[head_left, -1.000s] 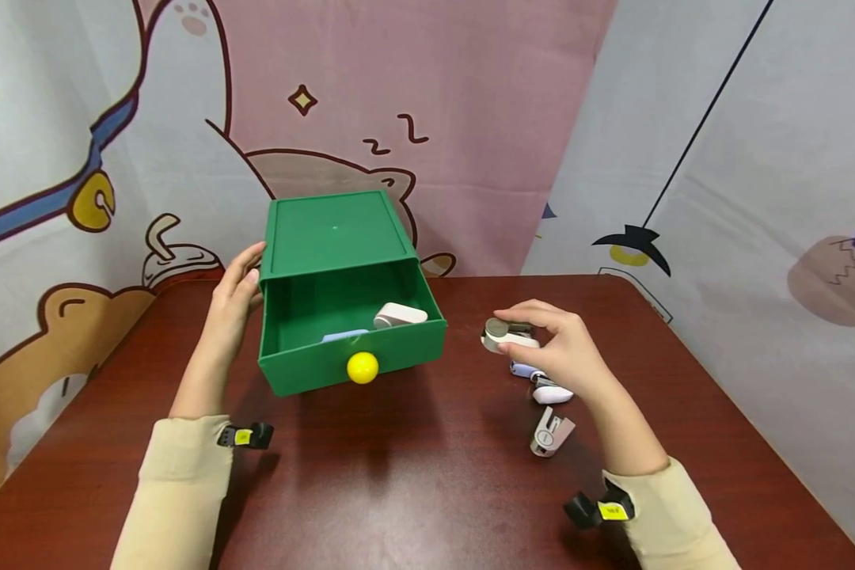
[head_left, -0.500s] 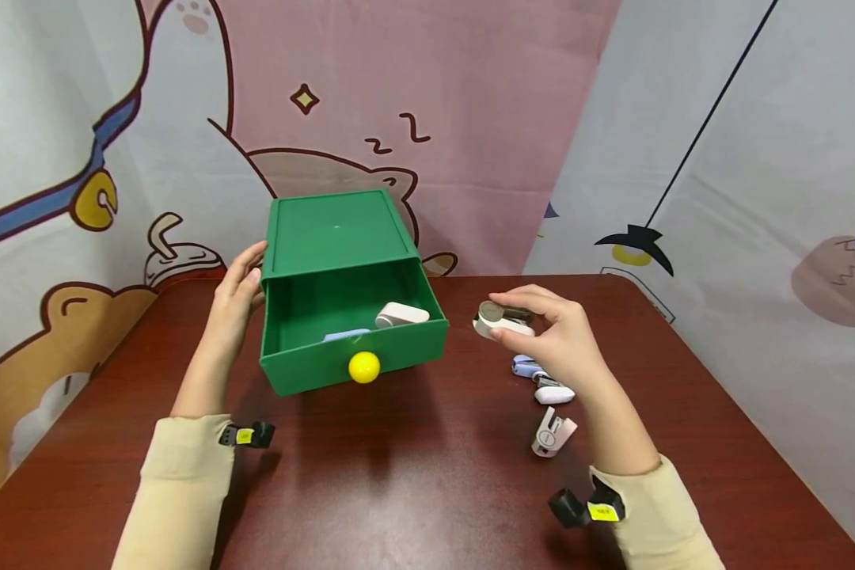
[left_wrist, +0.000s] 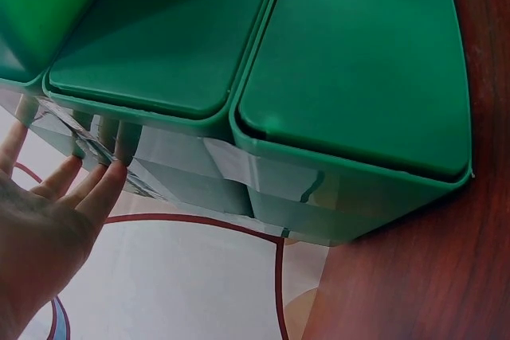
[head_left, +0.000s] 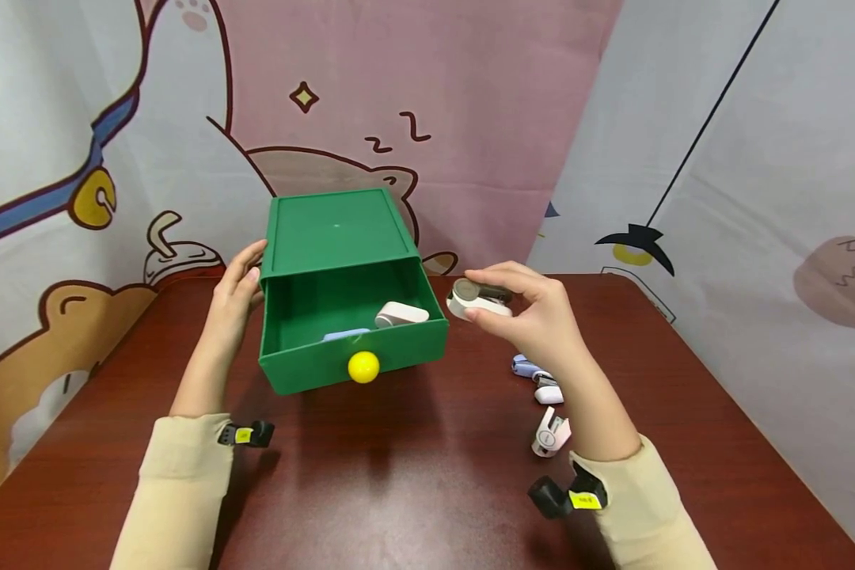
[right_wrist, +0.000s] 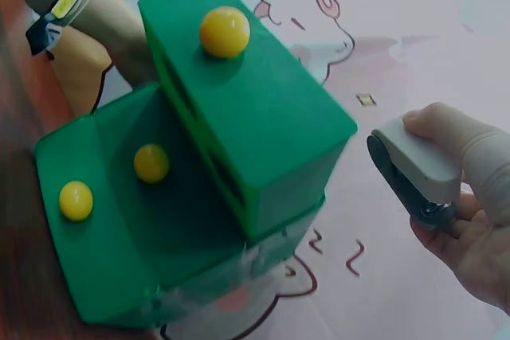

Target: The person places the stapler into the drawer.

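White stapler [head_left: 479, 306] with a dark grey-brown top, held above the counter [head_left: 385, 491] in the right hand, to the left of that hand's palm. From the left: a cream sleeve [head_left: 178, 475] leads to the left hand [head_left: 232, 297], its fingers extended against the side of a green drawer unit [head_left: 338, 233], touching it and grasping nothing. The unit stands just right of this hand, between the two hands. Its top drawer [head_left: 299, 366] is pulled out and has a round yellow knob [head_left: 363, 367]; inside lie a lavender item [head_left: 345, 335], mostly hidden by the drawer's front, and, nearer the right hand, a pale stapler [head_left: 402, 314]. Next comes the right hand [head_left: 537, 313], pinching the white stapler between thumb and fingers; the right wrist view shows a gap between the stapler and the drawer. Below this hand, on the counter, lie a lavender stapler [head_left: 523, 366], a second white stapler [head_left: 549, 394] just beside it, and, closest to the viewer, a pinkish-white stapler [head_left: 550, 434] with its arm raised. A cartoon-print curtain [head_left: 427, 71] hangs beyond both hands.
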### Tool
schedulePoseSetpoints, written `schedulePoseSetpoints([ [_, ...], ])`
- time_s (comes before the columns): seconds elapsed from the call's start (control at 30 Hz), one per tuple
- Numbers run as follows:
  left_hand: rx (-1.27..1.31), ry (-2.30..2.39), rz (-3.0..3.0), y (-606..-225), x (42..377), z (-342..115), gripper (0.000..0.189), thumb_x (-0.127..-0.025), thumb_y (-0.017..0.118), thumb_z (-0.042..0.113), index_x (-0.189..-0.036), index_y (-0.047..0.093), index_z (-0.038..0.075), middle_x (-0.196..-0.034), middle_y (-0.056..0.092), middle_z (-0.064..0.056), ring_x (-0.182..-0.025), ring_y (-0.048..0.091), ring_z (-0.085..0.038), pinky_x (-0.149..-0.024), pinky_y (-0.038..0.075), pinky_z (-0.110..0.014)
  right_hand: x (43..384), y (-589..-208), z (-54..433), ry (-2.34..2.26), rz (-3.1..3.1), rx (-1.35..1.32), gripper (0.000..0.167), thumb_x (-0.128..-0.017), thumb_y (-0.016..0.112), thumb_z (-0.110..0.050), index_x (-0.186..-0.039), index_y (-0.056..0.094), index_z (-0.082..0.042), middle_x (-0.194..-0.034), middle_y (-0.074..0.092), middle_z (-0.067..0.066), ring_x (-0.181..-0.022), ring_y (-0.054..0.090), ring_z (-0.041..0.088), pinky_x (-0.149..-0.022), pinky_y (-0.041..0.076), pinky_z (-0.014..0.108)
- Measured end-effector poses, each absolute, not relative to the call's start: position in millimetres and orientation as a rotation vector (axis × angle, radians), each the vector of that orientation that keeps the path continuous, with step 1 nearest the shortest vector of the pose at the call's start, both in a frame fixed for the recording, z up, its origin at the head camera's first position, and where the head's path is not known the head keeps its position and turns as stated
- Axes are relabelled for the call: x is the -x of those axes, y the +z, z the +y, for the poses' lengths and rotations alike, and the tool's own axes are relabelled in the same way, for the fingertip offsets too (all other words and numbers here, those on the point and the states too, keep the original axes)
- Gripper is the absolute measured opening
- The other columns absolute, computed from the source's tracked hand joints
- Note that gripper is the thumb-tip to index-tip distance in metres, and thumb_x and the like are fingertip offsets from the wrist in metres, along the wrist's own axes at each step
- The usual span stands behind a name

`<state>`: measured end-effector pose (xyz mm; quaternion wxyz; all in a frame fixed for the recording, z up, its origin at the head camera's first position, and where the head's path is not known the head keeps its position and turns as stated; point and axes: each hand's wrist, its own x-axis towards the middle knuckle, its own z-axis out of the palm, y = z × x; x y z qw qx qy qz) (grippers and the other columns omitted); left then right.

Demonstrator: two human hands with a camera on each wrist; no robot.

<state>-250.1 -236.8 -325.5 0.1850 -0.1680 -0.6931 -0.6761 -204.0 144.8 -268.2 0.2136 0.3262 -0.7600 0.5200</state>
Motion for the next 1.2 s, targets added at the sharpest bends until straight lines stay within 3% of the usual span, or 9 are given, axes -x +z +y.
schedulePoseSetpoints([
  [0.43, 0.478, -1.916, -1.947, -327.5, 250.4, -236.8, 0.046, -0.101, 0.044, 0.022, -0.145, 0.042, 0.01, -0.141, 0.039, -0.011, -0.113, 0.049, -0.019, -0.089, 0.042, -0.026, 211.9, -239.3, 98.5, 1.415, -2.086, -1.102, 0.034, -0.077, 0.08, -0.006, -0.11, 0.073, -0.007, -0.101, 0.066, -0.002, -0.083, 0.058, 0.014, -0.063, 0.047, 0.027],
  [0.7, 0.484, -1.93, -1.947, -328.0, 250.0, -239.4, 0.045, -0.101, 0.044, 0.021, -0.145, 0.042, 0.011, -0.142, 0.038, -0.011, -0.113, 0.05, -0.018, -0.089, 0.042, -0.025, 219.4, -230.3, 74.7, 1.429, -2.115, -1.19, 0.035, -0.077, 0.08, -0.005, -0.11, 0.072, -0.001, -0.102, 0.067, 0.001, -0.089, 0.06, 0.011, -0.069, 0.051, 0.032],
  [0.9, 0.513, -1.936, -1.954, -326.7, 250.2, -241.7, 0.046, -0.101, 0.044, 0.021, -0.146, 0.04, 0.012, -0.141, 0.039, -0.01, -0.112, 0.05, -0.018, -0.089, 0.042, -0.025, 223.7, -226.7, 62.8, 1.386, -2.191, -1.194, 0.036, -0.078, 0.081, -0.011, -0.112, 0.072, -0.004, -0.102, 0.066, -0.003, -0.091, 0.058, 0.009, -0.075, 0.049, 0.031],
  [1.2, 0.552, -1.89, -2.06, -323.8, 249.4, -245.6, 0.048, -0.102, 0.042, 0.024, -0.149, 0.035, 0.015, -0.146, 0.033, -0.009, -0.122, 0.043, -0.02, -0.098, 0.033, -0.044, 226.3, -227.2, 47.3, 1.378, -2.315, -1.196, 0.038, -0.079, 0.08, -0.017, -0.114, 0.071, -0.007, -0.106, 0.065, -0.005, -0.092, 0.057, 0.006, -0.078, 0.047, 0.026],
])
